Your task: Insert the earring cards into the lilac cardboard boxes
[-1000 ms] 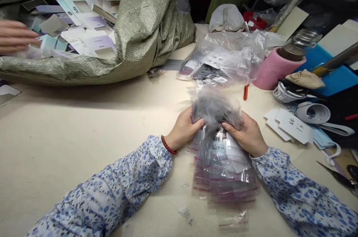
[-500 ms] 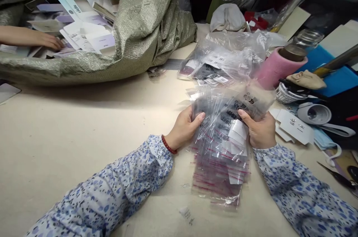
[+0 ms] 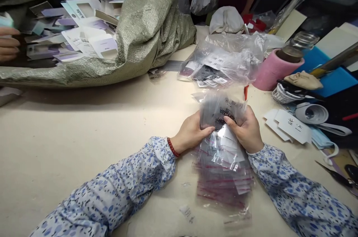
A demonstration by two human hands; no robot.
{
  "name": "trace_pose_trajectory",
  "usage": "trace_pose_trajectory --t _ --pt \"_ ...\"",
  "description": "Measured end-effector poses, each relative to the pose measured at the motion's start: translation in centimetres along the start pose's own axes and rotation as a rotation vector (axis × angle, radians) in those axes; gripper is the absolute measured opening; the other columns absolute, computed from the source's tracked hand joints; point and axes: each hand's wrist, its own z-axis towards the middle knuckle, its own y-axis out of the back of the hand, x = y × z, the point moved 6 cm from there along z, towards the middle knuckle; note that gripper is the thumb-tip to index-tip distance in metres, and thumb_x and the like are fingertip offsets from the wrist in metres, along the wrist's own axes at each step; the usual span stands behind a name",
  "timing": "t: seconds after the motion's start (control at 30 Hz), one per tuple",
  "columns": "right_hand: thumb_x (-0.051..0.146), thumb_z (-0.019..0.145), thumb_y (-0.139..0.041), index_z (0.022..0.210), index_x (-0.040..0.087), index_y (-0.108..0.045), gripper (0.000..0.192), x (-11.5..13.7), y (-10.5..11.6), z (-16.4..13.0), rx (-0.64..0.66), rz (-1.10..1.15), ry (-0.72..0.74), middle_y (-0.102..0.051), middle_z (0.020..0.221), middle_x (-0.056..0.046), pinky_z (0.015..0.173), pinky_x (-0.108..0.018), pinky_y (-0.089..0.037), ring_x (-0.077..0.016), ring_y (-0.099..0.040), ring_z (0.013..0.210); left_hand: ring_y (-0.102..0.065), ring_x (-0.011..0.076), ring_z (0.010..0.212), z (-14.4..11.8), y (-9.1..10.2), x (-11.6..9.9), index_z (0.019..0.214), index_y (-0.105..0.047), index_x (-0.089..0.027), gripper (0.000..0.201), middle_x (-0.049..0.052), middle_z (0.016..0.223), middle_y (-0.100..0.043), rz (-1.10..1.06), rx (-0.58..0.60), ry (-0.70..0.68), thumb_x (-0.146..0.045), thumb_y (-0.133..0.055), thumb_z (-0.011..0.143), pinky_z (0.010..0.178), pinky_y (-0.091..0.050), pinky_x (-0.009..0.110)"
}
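Observation:
A stack of clear plastic bags (image 3: 223, 177) with pink seal strips, dark printing and white labels lies fanned out in front of me. My left hand (image 3: 194, 130) grips its left edge, thumb on top. From the right, my right hand (image 3: 246, 127) holds the same stack, its thumb pressed over the printed part. The fingers of both hands are partly hidden beneath the bags. Just beyond the stack lies a larger clear bag (image 3: 237, 56) with more labelled packets inside.
A big woven sack (image 3: 151, 31) full of flat cartons (image 3: 84, 39) fills the back left; another person's hand (image 3: 8, 44) holds a carton there. On the right are a pink roll (image 3: 271, 69), white cards (image 3: 291, 127), a white tape roll (image 3: 311, 113) and scissors (image 3: 339, 179).
My hands have come closer together, squeezing the fanned bags into a narrower stack. The other person's hand has moved left, out of the cartons, and now holds one.

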Motion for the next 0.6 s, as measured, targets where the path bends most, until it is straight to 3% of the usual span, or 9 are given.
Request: trace_pose_trajectory --t 0.13,0.2,0.27,0.33,0.43,0.53,0.6 --pt "0.047 0.074 -0.083 0.129 0.026 -0.052 0.067 0.1 1.6 0.1 -0.133 0.023 -0.008 -0.058 0.137 -0.010 0.116 -0.050 -0.042 -0.0290 -0.055 0.132 -0.068 0.0249 0.101 -0.2 1.1 -0.5 0.120 -0.061 -0.016 0.042 0.011 0.115 -0.071 -0.086 -0.130 -0.016 -0.028 -0.073 0.082 0.092 -0.055 0.039" --pt "0.053 0.072 -0.083 0.131 0.027 -0.050 0.073 -0.4 2.0 0.2 -0.135 0.099 -0.108 -0.052 0.145 -0.011 0.117 -0.048 -0.041 -0.0297 -0.048 0.139 -0.069 0.0229 0.096 -0.2 2.0 -0.4 0.121 -0.060 -0.018 0.045 0.009 0.113 -0.071 -0.208 -0.223 0.015 -0.030 -0.076 0.080 0.088 -0.056 0.035" --pt "0.060 0.071 -0.080 0.134 0.027 -0.050 0.077 -0.8 1.5 0.1 -0.039 0.198 -0.277 -0.051 0.146 -0.012 0.113 -0.047 -0.046 -0.0311 -0.048 0.140 -0.069 0.0204 0.087 -0.2 2.7 0.0 0.119 -0.060 -0.019 0.049 0.008 0.107 -0.072 -0.351 -0.307 0.081 -0.031 -0.081 0.076 0.080 -0.056 0.033" --pt "0.067 0.073 -0.074 0.135 0.026 -0.053 0.077 -0.4 0.1 -0.4 0.151 0.317 -0.405 -0.056 0.143 -0.014 0.107 -0.048 -0.051 -0.0333 -0.053 0.136 -0.068 0.0182 0.080 0.0 3.1 0.5 0.116 -0.060 -0.018 0.051 0.006 0.099 -0.072 -0.502 -0.374 0.142 -0.031 -0.084 0.072 0.074 -0.057 0.031" --pt "0.073 0.076 -0.068 0.137 0.024 -0.056 0.079 1.6 -2.1 -1.6 0.440 0.508 -0.423 -0.059 0.142 -0.014 0.104 -0.051 -0.053 -0.0359 -0.056 0.132 -0.068 0.0171 0.078 0.0 3.5 0.9 0.116 -0.059 -0.018 0.057 0.004 0.096 -0.073 -0.700 -0.474 0.186 -0.028 -0.087 0.067 0.072 -0.058 0.032" --pt "0.057 0.075 -0.079 0.142 0.026 -0.052 0.078 2.5 -2.8 -2.4 0.476 0.527 -0.396 -0.058 0.145 -0.012 0.108 -0.049 -0.051 -0.0339 -0.057 0.132 -0.070 0.0176 0.084 0.0 3.1 0.7 0.118 -0.060 -0.018 0.061 0.005 0.103 -0.074 -0.796 -0.480 0.192 -0.025 -0.089 0.065 0.077 -0.059 0.033" --pt "0.044 0.078 -0.081 0.140 0.026 -0.051 0.072 2.3 -2.8 -2.7 0.437 0.458 -0.384 -0.060 0.143 -0.011 0.109 -0.047 -0.050 -0.0308 -0.060 0.129 -0.071 0.0185 0.089 -0.1 2.0 0.1 0.118 -0.063 -0.017 0.060 0.007 0.109 -0.074 -0.812 -0.373 0.200 -0.025 -0.090 0.065 0.082 -0.059 0.034"
